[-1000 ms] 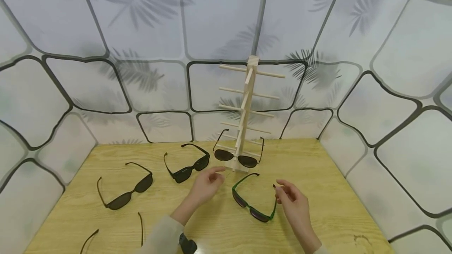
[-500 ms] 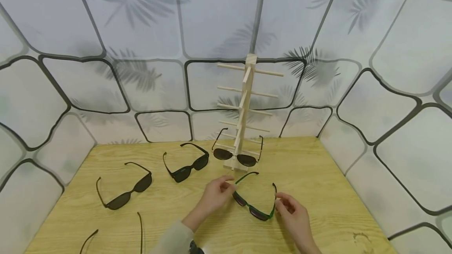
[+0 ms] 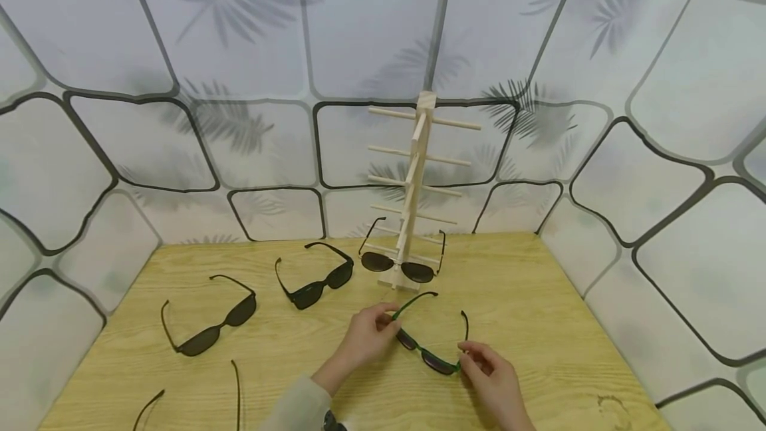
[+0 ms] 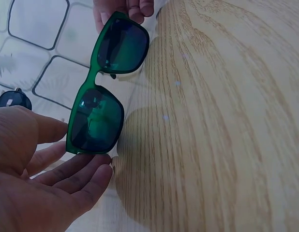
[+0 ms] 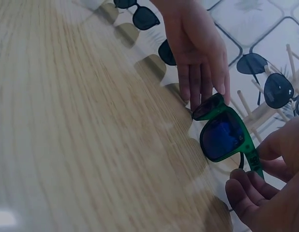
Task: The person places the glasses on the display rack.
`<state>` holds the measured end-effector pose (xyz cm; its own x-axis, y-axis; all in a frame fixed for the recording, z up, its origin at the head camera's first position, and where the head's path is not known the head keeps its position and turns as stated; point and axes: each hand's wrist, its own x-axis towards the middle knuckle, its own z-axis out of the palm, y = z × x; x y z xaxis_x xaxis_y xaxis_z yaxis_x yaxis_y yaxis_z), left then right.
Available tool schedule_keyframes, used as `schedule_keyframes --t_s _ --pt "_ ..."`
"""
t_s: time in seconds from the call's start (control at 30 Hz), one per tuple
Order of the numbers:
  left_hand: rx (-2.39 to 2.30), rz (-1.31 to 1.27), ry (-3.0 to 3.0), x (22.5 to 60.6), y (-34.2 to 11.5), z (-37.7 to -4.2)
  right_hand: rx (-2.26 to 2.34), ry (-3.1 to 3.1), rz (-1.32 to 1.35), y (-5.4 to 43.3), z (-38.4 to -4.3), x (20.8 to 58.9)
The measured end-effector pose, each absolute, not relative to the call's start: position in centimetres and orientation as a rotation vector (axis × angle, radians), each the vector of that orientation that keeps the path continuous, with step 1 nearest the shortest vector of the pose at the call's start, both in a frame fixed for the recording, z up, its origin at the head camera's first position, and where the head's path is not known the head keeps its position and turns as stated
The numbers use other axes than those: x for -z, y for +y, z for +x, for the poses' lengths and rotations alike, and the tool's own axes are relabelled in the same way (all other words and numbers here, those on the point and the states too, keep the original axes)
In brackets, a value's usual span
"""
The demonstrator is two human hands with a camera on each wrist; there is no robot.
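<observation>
A pair of green-framed sunglasses point(image 3: 438, 362) rests on the wooden table, temples unfolded and pointing toward the back. At its left hinge, my left hand point(image 3: 366, 336) pinches the frame between thumb and fingers. My right hand point(image 3: 493, 378) pinches the right temple close to the hinge. The left wrist view shows both dark lenses point(image 4: 97, 118) of the sunglasses, with the thumb at one frame corner and fingers beneath it. From the right wrist, the green temple point(image 5: 254, 162) appears between thumb and fingertips.
Behind stands a wooden eyewear rack point(image 3: 413, 178) with several pegs; aviator sunglasses point(image 3: 418, 273) hang low on it. Two black pairs, nearer sunglasses point(image 3: 203, 341) and farther sunglasses point(image 3: 340, 276), lie to the left. Thin temples point(image 3: 238, 391) show at lower left. A patterned backdrop point(image 3: 269, 151) encloses the table.
My left hand has moved right to the green sunglasses and taken hold of their left hinge. My right hand has slid down the right temple toward its hinge.
</observation>
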<state>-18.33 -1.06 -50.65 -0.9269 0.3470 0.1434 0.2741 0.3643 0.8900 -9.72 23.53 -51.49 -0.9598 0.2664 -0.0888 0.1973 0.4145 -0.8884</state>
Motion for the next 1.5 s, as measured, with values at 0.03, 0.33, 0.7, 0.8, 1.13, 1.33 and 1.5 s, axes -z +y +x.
schedule_keyframes --t_s 0.03,0.33,0.7,0.8,1.13,1.33,1.5 --pt "-1.633 0.576 2.537 50.7 -1.1 -18.4 -1.615 -2.585 -0.419 23.5 -9.7 51.5" --pt "-1.637 0.566 2.516 50.6 -1.2 -18.4 -1.799 -2.484 -0.438 22.7 -9.4 51.7" --pt "-1.675 0.588 2.488 50.6 -1.3 -18.3 -1.730 -2.494 -0.465 22.3 -9.2 51.4" --pt "-1.681 0.605 2.474 50.3 -1.2 -18.2 -1.661 -2.494 -0.467 22.4 -9.0 51.1" --pt "-1.685 0.661 2.402 48.5 -0.3 -17.5 -1.639 -2.345 -0.521 23.1 -8.3 49.5" --pt "-1.707 0.703 2.375 47.2 0.2 -16.9 -1.587 -2.291 -0.570 23.7 -7.8 48.8" --pt "-1.740 0.738 2.355 45.9 0.6 -16.3 -1.568 -2.234 -0.602 24.1 -7.5 47.9"
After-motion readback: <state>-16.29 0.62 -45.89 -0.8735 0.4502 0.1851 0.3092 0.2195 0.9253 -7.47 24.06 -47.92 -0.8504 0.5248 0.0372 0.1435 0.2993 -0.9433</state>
